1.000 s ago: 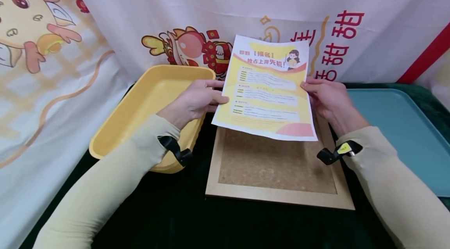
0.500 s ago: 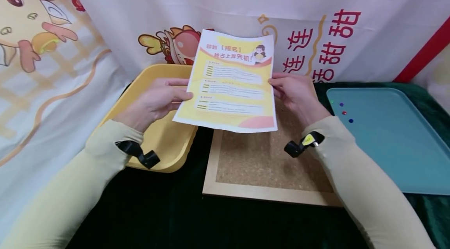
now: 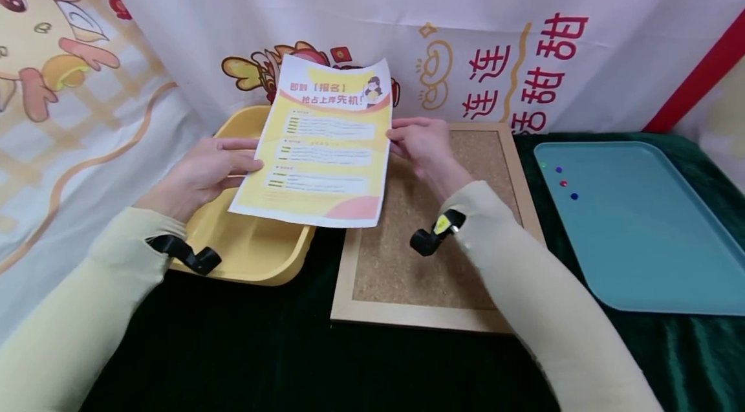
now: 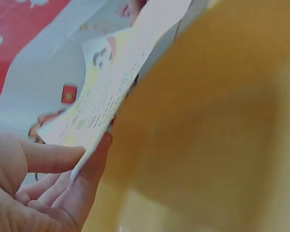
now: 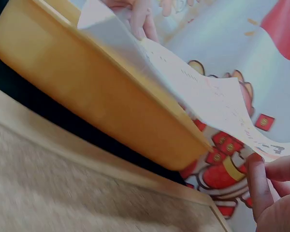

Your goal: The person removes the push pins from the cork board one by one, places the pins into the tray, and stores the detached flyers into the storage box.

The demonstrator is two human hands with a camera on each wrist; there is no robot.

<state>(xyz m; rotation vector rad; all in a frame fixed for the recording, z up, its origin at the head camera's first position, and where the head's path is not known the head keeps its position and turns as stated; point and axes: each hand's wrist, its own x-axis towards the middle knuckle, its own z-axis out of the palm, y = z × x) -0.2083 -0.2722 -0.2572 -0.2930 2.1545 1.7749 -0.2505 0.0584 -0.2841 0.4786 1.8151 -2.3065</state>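
Note:
A yellow and white printed flyer [image 3: 326, 140] is held up between both hands, printed side toward the head camera. My left hand [image 3: 212, 173] pinches its left edge between thumb and fingers, as the left wrist view also shows. On the opposite edge, my right hand [image 3: 425, 147] pinches the paper with thumb and fingertips. Below the flyer lies a yellow tray [image 3: 244, 257], partly hidden by the paper and the left arm. A wood-framed cork board [image 3: 407, 270] lies flat to the right, under my right wrist.
A blue-green tray [image 3: 658, 224] at the right bears several small coloured pins [image 3: 574, 196] near its left edge. Dark green cloth [image 3: 262, 347] covers the table. A printed white curtain [image 3: 349, 4] hangs behind.
Both hands have carried the flyer leftward, from above the cork board to above the yellow tray. The pins on the blue-green tray have come into sight.

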